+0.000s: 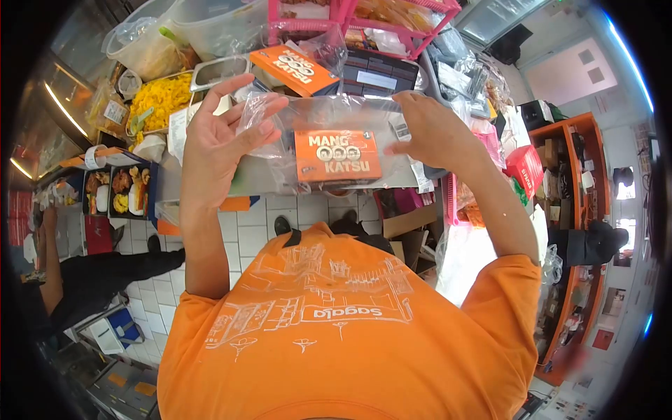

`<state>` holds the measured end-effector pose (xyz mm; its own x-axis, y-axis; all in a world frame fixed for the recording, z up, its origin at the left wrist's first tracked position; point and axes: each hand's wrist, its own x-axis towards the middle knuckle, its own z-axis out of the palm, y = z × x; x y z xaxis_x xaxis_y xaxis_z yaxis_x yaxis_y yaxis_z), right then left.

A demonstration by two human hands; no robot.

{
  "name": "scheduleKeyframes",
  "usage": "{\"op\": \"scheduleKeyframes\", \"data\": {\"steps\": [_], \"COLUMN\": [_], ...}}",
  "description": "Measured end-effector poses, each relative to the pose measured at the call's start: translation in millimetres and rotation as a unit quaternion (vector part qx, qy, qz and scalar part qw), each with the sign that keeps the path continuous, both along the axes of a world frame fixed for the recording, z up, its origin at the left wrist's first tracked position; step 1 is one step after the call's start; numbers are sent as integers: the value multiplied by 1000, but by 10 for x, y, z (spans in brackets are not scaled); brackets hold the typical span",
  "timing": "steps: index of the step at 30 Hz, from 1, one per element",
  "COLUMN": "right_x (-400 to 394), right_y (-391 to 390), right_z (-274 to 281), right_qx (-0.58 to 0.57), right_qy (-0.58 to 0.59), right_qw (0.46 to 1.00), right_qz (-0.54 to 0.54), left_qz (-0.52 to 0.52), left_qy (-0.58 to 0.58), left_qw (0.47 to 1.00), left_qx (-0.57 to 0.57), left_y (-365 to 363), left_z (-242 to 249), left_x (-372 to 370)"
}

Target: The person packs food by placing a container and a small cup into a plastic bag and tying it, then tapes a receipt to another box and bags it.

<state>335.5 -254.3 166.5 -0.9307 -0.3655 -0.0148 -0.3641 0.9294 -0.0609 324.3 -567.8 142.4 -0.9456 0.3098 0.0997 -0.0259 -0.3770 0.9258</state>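
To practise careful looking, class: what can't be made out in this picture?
All in the head view:
Contents of the bagged box: closed top hides them.
Some fingertips of the right hand: hidden behind it.
Print on the white slip beside the left hand: too small.
Person at left: cut by the dark lens edge.

The bright scene curves fisheye-like toward black edges, with a light strip [633,60] glowing upper right.

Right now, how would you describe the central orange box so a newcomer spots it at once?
On the counter, look between the left hand and right hand. There lies the orange MANG KATSU box; unlike the angled box farther back, it has clear plastic around it.
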Motion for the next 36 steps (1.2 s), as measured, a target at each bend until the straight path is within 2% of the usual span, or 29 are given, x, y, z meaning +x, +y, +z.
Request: {"op": "scheduleKeyframes", "data": {"steps": [1, 2, 3, 4, 5, 6, 7, 8, 10, 11, 12, 13, 14, 16, 18, 20, 21, 22, 23, 24, 26, 27, 28, 29, 30, 31, 32, 33, 36], "right_x": [7, -40, -109, -1, 238, 345, 312, 326, 199, 102, -29, -156, -122, -60, -129, -99, -91, -94, -100, -116, -104, -44, -50, -67, -79, -16, 74, 76, 176], "right_y": [84, 220, 390, 660, 995, 1224, 1350, 1418, 961, 734, 562, 407, 256, 55, -68, -321, -467, -625, -683, -639, -495, -403, -443, -545, -620, -662, -684, -657, -685], "right_z": [73, 232, 343, 255, -14, -369, -899, -1424, -2046, -2251, -2343, -2374, -2270, -1927, -2293, -2546, -2659, -2747, -2742, -2726, -2314, -1853, -1888, -1947, -1980, -1987, -1974, -1948, -1826], "right_qx": [-1, -95, -182, -181, -359, -524, -430, -332, -371, -391, -332, -270, -274, -145, -181, -214, -215, -530, -775, -778, -581, -562, -566, -528, -476, -477, -328, -161, -190], "right_qy": [-10, -191, -360, -362, -273, -173, -151, -128, -174, -165, -176, -180, -176, -25, -73, 13, 10, -125, -234, -226, 26, -186, -182, -70, 43, 43, 144, 245, 250], "right_qw": [1000, 976, 913, 913, 888, 825, 888, 935, 912, 905, 926, 943, 942, 988, 979, 975, 975, 839, 587, 586, 812, 806, 803, 846, 872, 872, 929, 953, 945], "right_qz": [4, -30, -60, -53, -90, -124, -66, -13, -9, -5, 36, 77, 78, 48, 62, 65, 52, 22, -7, -12, 45, -20, -29, 39, 108, 102, 92, 80, 93], "left_qz": [3, 7, 10, 59, 106, 169, 227, 226, 120, 75, 31, 34, 34, 11, -31, -11, -24, -16, -7, -16, -51, -61, -40, -17, -24, 4, 33, 34, 25], "left_qy": [12, 30, 43, 80, 118, 115, 115, 116, 240, 204, 170, 141, 109, 90, 62, -62, -65, 59, 185, 189, 276, 277, 374, 462, 462, 447, 432, 440, 447], "left_qw": [998, 993, 982, 966, 943, 948, 948, 947, 853, 867, 877, 915, 947, 954, 961, 968, 967, 953, 922, 922, 913, 913, 856, 787, 788, 761, 730, 730, 656], "left_qx": [-55, -111, -183, -239, -294, -243, -191, -197, -447, -449, -449, -377, -301, -284, -269, -244, -246, -296, -339, -339, -295, -294, -354, -408, -407, -470, -528, -522, -608], "left_y": [51, 91, 47, -94, -316, -689, -917, -800, -411, -278, -153, 73, 309, 612, 957, 1240, 1270, 1259, 1238, 1096, 796, 810, 831, 819, 738, 633, 623, 719, 807], "left_z": [-63, -112, -195, -359, -605, -1096, -1521, -1620, -1761, -1896, -1958, -1885, -1816, -1849, -1819, -1654, -1659, -1664, -1593, -1461, -1033, -1103, -1260, -1477, -1976, -2660, -3004, -2993, -2975], "left_x": [39, 44, 139, 237, 328, 466, 535, 477, 352, 239, 102, -31, -98, -234, -226, -91, -53, -29, -33, -68, -129, -184, -248, -256, -204, -116, -87, -181, -103]}}
